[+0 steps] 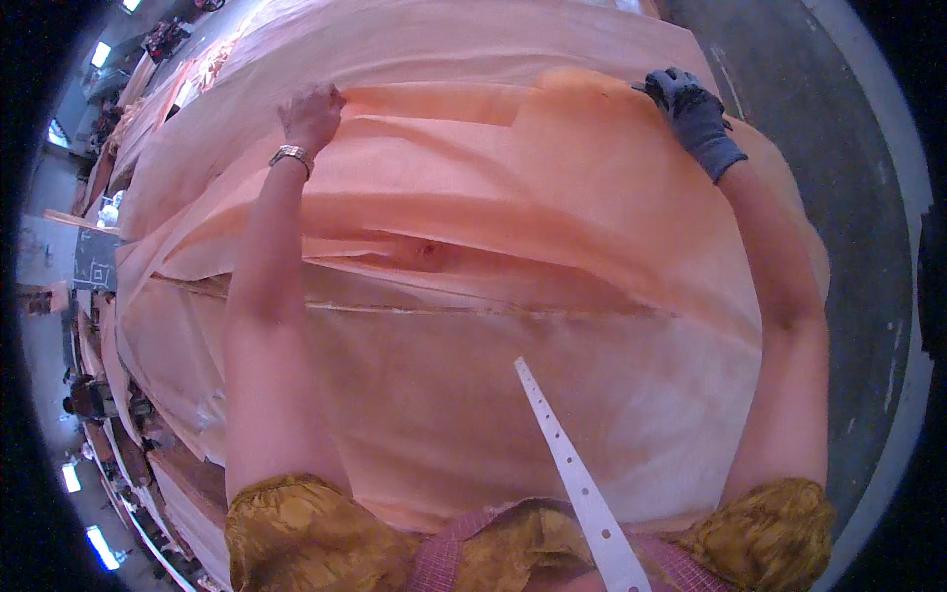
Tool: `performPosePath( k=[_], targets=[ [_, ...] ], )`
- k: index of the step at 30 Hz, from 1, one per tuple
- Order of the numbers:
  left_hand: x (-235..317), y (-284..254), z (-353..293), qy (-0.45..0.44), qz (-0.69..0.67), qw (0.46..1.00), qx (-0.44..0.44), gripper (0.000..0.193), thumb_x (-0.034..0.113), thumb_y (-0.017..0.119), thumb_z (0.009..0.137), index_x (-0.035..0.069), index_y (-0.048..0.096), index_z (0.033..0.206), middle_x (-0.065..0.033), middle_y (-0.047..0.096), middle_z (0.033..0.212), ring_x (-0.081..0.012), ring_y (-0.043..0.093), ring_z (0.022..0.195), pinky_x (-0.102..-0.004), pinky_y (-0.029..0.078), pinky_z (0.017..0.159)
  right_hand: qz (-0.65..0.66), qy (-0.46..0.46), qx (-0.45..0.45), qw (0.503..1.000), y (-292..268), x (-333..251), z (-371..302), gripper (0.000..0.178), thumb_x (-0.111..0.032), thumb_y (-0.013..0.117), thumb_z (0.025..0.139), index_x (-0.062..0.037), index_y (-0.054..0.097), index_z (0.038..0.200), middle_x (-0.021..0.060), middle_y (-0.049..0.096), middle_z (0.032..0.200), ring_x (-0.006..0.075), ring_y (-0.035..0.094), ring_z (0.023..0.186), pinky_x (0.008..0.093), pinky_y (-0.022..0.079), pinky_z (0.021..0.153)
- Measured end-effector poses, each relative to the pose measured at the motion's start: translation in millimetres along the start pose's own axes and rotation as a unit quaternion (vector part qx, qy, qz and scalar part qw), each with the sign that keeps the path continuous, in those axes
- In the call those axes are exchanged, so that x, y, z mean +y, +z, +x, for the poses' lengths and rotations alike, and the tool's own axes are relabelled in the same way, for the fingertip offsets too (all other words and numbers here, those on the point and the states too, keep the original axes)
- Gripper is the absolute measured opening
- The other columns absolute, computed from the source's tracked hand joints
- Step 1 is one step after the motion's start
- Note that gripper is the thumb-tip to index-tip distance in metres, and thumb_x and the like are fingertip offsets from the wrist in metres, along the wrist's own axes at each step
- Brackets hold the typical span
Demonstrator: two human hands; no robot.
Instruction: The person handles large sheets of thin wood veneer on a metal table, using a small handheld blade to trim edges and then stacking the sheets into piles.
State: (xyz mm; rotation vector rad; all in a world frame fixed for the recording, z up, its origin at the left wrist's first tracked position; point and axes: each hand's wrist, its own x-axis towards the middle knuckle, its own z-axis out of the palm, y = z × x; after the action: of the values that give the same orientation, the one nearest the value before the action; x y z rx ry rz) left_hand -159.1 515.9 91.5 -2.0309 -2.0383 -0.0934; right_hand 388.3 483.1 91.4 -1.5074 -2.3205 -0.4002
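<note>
A wide, thin orange-pink wood veneer sheet (612, 178) spans the space between my hands, bowed and rippled. My left hand (313, 111), bare with a metal watch at its wrist, is closed on the sheet's far edge at the left. My right hand (683, 104), in a grey glove with a dark coating, curls its fingers over the far edge at the right. Its fingertips are partly hidden. Below the raised sheet, another veneer sheet (552, 405) lies flat nearer my body, with a split edge running across. A dark knot (429, 255) shows in the fold.
A white strip with holes (567, 459) juts up from my front over the near sheet. More pale veneer (444, 39) lies beyond my hands. Grey floor (868, 247) runs along the right. Stacked sheets and a distant person (89, 398) are at the left.
</note>
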Motion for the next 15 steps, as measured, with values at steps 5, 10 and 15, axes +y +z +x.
performPosePath(
  k=[5, 10, 15],
  targets=[
    [24, 38, 6, -0.038, 0.034, 0.997, -0.060, 0.027, 0.035, 0.050, 0.092, 0.022, 0.063, 0.111, -0.0043, 0.062, 0.120, -0.0265, 0.052, 0.119, -0.0599, 0.033, 0.100, -0.019, 0.031, -0.016, 0.999, 32, 11, 3, 0.012, -0.022, 0.054, 0.094, -0.0115, 0.057, 0.099, 0.0136, 0.061, 0.099, 0.0352, 0.060, 0.096, 0.0461, 0.051, 0.077],
    [43, 51, 13, -0.027, -0.008, 0.994, -0.110, 0.030, 0.035, 0.048, 0.093, 0.019, 0.062, 0.112, -0.0047, 0.060, 0.123, -0.0266, 0.051, 0.121, -0.0599, 0.030, 0.102, 0.004, 0.065, 0.003, 0.998, 37, 9, 8, 0.020, -0.018, 0.056, 0.092, -0.0120, 0.058, 0.110, 0.0141, 0.061, 0.108, 0.0350, 0.060, 0.098, 0.0444, 0.052, 0.078],
    [17, 82, 4, -0.060, -0.014, 0.995, -0.079, 0.031, 0.036, 0.047, 0.092, 0.019, 0.061, 0.114, -0.0058, 0.057, 0.129, -0.0267, 0.050, 0.123, -0.0586, 0.029, 0.103, -0.009, -0.025, 0.043, 0.999, 8, -93, -41, 0.041, -0.022, 0.059, 0.089, -0.0154, 0.054, 0.130, 0.0114, 0.059, 0.122, 0.0338, 0.059, 0.103, 0.0438, 0.053, 0.079]
  ],
)
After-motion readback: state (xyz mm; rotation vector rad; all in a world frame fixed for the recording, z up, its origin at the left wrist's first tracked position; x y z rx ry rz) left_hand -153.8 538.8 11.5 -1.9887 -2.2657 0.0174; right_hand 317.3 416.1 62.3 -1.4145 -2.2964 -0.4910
